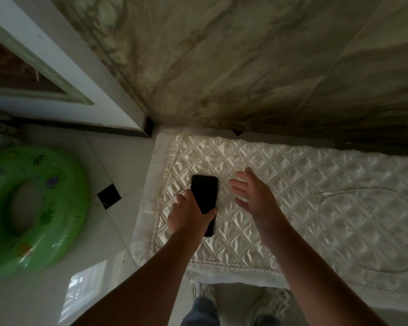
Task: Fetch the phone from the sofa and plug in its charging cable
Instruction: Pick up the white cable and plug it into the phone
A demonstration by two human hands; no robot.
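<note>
The phone is grasped by the left hand around its lower half, with the thumb on the left edge and the fingers wrapped under the right edge. The dark screen is turned up, and the upper end of the phone sticks out beyond the grip, away from the person. Whether the phone is lifted from the sofa or is touching the quilted cover below the grip cannot be told.

Just to the right of the grip, the right hand is seen with the palm turned toward the phone and the fingers spread; nothing is held in it and the phone is not touched by it.

Well to the right of the grip, the white cable is laid on the cover, with its small plug end pointed toward the hands and the rest curved in a loop to the near edge.

To the left of the grip, on the tiled floor, a green swim ring is seen. Below the grip, two shoes are visible at the sofa edge.
</note>
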